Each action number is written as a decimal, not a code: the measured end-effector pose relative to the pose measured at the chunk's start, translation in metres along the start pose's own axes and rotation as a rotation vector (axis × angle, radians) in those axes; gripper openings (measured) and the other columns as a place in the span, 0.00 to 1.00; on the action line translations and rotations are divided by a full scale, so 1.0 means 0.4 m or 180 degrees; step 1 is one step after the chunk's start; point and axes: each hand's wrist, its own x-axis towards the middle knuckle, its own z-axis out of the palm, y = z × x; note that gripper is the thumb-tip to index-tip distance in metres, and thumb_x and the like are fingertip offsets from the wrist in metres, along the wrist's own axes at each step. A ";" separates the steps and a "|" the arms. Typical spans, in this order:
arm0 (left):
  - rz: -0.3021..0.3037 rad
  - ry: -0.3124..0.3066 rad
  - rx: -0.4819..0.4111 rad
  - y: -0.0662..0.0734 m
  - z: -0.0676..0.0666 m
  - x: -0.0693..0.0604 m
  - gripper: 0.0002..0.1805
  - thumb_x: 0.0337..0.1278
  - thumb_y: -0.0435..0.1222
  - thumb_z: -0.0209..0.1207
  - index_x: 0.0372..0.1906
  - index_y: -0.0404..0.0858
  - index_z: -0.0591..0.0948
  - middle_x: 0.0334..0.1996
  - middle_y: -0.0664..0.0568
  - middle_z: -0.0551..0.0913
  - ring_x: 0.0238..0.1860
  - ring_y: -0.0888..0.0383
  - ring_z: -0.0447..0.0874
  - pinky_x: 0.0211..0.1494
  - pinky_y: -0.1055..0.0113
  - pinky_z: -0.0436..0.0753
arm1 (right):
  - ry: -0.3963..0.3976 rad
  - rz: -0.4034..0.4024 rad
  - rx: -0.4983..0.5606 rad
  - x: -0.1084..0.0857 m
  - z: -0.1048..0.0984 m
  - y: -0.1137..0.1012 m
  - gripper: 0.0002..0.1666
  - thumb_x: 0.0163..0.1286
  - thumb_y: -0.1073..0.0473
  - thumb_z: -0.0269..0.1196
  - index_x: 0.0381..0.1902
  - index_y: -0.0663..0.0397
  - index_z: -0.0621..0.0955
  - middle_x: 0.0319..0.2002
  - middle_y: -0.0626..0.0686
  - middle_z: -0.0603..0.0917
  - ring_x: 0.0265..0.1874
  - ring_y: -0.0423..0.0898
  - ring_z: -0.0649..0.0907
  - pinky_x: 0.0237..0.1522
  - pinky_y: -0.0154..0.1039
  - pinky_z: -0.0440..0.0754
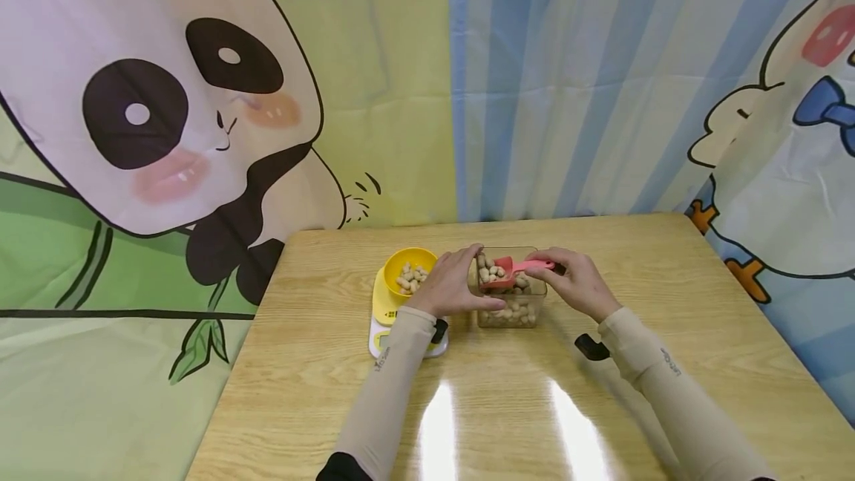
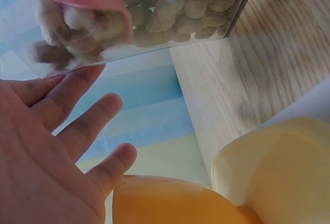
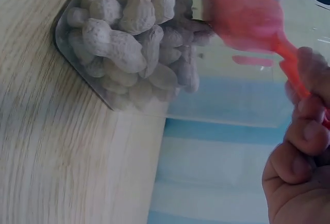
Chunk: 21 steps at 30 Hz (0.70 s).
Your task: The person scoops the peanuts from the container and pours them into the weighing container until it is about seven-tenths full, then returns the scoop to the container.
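Note:
My right hand point(image 1: 576, 279) pinches the handle of a pink scoop point(image 1: 505, 273) over a clear plastic box point(image 1: 478, 310). Unshelled peanuts point(image 3: 122, 51) fill the lower part of the box, and more peanuts point(image 1: 490, 271) lie in the scoop. At the box's left side is my left hand point(image 1: 451, 284), its thumb near the front wall. The left wrist view shows straight, spread fingers point(image 2: 85, 126), with fingertips against the box. Just left of that hand, a yellow bowl point(image 1: 390, 267) with some peanuts sits on a yellow and white kitchen scale point(image 1: 384, 310). My left hand and forearm hide part of both.
Everything stands on a wooden table point(image 1: 300, 392), near its back edge. Behind it hangs a printed curtain point(image 1: 394, 132) with a panda. A black wrist strap piece point(image 1: 591, 347) shows under the right sleeve.

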 end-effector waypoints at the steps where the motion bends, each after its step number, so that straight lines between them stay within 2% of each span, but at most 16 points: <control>1: -0.0006 -0.0016 -0.0004 0.000 0.002 0.000 0.68 0.35 0.80 0.61 0.81 0.50 0.55 0.74 0.52 0.67 0.72 0.52 0.66 0.77 0.52 0.61 | -0.0011 0.0008 0.0000 0.002 0.002 0.000 0.16 0.71 0.45 0.67 0.52 0.42 0.87 0.45 0.47 0.86 0.27 0.46 0.79 0.26 0.38 0.78; 6: -0.0045 -0.0081 0.0001 0.001 0.009 -0.004 0.68 0.35 0.79 0.62 0.81 0.51 0.54 0.74 0.55 0.67 0.73 0.52 0.65 0.76 0.51 0.62 | -0.0084 0.0097 0.0093 -0.002 0.006 0.004 0.16 0.71 0.46 0.67 0.53 0.43 0.87 0.44 0.48 0.86 0.24 0.47 0.77 0.24 0.39 0.77; 14: 0.0002 0.0029 -0.0012 0.001 -0.002 0.001 0.67 0.34 0.81 0.60 0.80 0.51 0.56 0.70 0.58 0.71 0.71 0.54 0.68 0.75 0.52 0.64 | -0.0142 0.0178 0.0301 0.002 -0.006 0.007 0.17 0.72 0.47 0.66 0.54 0.46 0.86 0.38 0.51 0.85 0.22 0.49 0.75 0.22 0.39 0.74; 21: 0.0036 0.0016 0.0005 0.001 -0.007 0.003 0.67 0.34 0.80 0.61 0.80 0.50 0.57 0.69 0.59 0.72 0.69 0.56 0.69 0.75 0.54 0.64 | -0.0183 0.0293 0.0467 -0.011 -0.011 0.020 0.21 0.73 0.47 0.65 0.57 0.51 0.85 0.40 0.52 0.86 0.27 0.49 0.78 0.27 0.40 0.78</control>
